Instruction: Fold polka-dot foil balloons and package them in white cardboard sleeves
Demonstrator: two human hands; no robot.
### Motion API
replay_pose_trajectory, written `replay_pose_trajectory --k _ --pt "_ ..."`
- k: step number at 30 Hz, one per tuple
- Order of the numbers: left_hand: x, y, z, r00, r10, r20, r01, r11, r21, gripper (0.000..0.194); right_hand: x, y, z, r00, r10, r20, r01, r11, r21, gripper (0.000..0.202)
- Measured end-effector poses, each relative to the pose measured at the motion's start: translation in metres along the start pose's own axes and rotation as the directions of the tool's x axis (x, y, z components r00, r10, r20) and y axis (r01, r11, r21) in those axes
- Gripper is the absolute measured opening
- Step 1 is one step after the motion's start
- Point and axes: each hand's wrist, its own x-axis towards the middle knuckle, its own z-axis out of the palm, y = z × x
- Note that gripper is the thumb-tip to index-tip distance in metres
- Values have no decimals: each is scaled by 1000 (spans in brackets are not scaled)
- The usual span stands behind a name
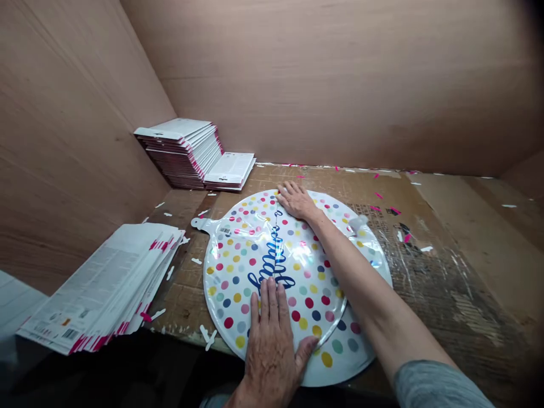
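1. Head view: one dotted foil balloon (238, 255) lies flat at the centre of the cardboard surface (459, 226); another dotted edge shows under its lower right.
2. Two hands press on it. Left hand (272, 340) is near its lower edge, four fingers straight and nearly together, thumb apart. Right hand (297, 201) is at the far edge, fingers slightly spread.
3. Wood walls stand at left and back; wider room is on the right.
4. Three packet piles (97, 283) are at left; exact packets and scraps (207, 337) I cannot count.
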Motion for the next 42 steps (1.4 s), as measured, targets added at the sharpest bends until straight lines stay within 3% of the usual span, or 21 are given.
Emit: replay_pose_trajectory --k 2,5,7,10,11,13,15,16,18,21,22,24,25,27,29,30,32,35,38,40,42 --pt "-3 -4 -6 997 -73 -10 73 996 -54 77 -1 8 0 997 59 -51 -57 998 40 57" --pt "-6 -12 -15 984 -180 2 179 976 -124 37 -22 16 -19 955 130 -268 -86 982 168 55" --pt "-4 -18 -22 980 -198 35 201 956 -213 19 -59 10 -41 904 136 -406 -24 963 268 54" --pt "14 -25 -38 939 -275 206 338 844 -416 20 -148 -23 -72 880 139 -455 71 908 414 54" --pt "24 -27 -46 905 -299 303 416 772 -480 24 -181 -40 -78 898 108 -427 100 894 437 52" --pt "48 -29 -65 805 -290 517 580 561 -590 32 -241 -76 -82 931 -160 -329 291 869 400 42" --pt "72 -28 -86 719 -212 662 694 270 -668 40 -284 -105 -75 843 -380 -380 491 832 259 28" --pt "82 -28 -95 693 -163 702 721 131 -681 43 -297 -115 -69 789 -413 -455 530 832 164 26" --pt "94 -28 -110 654 -84 752 751 -48 -659 51 -308 -118 -54 741 -344 -577 446 894 40 40" --pt "87 -38 -119 614 -14 789 789 -13 -615 60 -307 -92 -36 763 -119 -636 180 983 32 62" --pt "80 -45 -118 594 -1 805 803 71 -592 60 -307 -78 -31 774 -84 -628 134 991 33 66" --pt "66 -62 -111 576 -8 817 766 355 -537 59 -308 -50 -24 809 -107 -578 140 990 14 70" --pt "62 -70 -105 608 -44 793 691 522 -501 58 -310 -38 -21 832 -145 -536 175 985 5 71" --pt "64 -80 -90 781 -102 616 443 787 -430 58 -312 -20 -19 872 -218 -438 245 970 4 67" --pt "80 -81 -71 940 -11 342 147 915 -376 55 -311 -11 -20 900 -274 -339 295 955 12 62" --pt "90 -78 -60 970 85 226 3 932 -363 52 -309 -8 -23 910 -293 -293 312 950 21 61" --pt "111 -71 -40 937 315 150 -247 902 -354 44 -300 -5 -34 927 -325 -188 342 937 67 59" --pt "130 -69 -19 859 456 235 -331 842 -426 38 -269 7 -63 944 -324 64 290 907 304 52" --pt "136 -86 -12 867 346 357 -41 766 -642 59 -215 32 -93 873 -279 401 -23 797 604 31" --pt "139 -100 -11 849 271 454 239 570 -786 79 -173 49 -103 844 -232 484 -213 684 698 25" --pt "143 -109 -8 836 196 512 422 367 -829 89 -137 60 -103 873 -45 485 -359 615 702 29"
